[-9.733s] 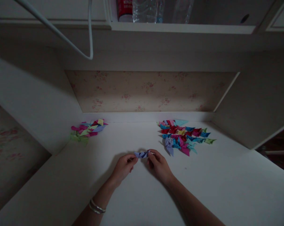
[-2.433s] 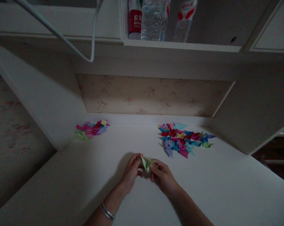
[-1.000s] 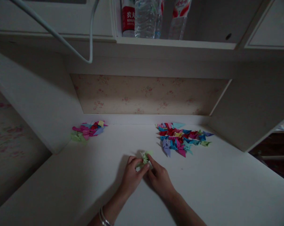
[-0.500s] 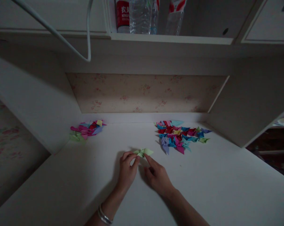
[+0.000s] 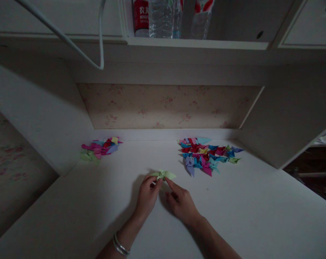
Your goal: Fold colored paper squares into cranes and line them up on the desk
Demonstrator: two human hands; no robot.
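- A light-green folded paper piece (image 5: pixel 162 175) is seen, pale and matte, with a creased, bunched middle and two flat, pointed wings.
- It is held near the middle of the white tabletop (image 5: pixel 233 219); whether the surface is touched by it cannot be told.
- Its left part is pinched between thumb and fingers of the left hand (image 5: pixel 147 197); two silvery bracelets (image 5: pixel 120 245) are worn on that wrist.
- Its near edge is touched by the outstretched index finger of the right hand (image 5: pixel 182 204), whose other fingers are curled and not closed on it.
- A small multicoloured paper pile (image 5: pixel 102 148) is placed far left, and rows of folded paper pieces (image 5: pixel 206 155) are laid to the right, both apart from it.
- Its left wing and near edge are partly covered by fingers.
- Its long axis is turned left to right; the right tip is pointed rightward.
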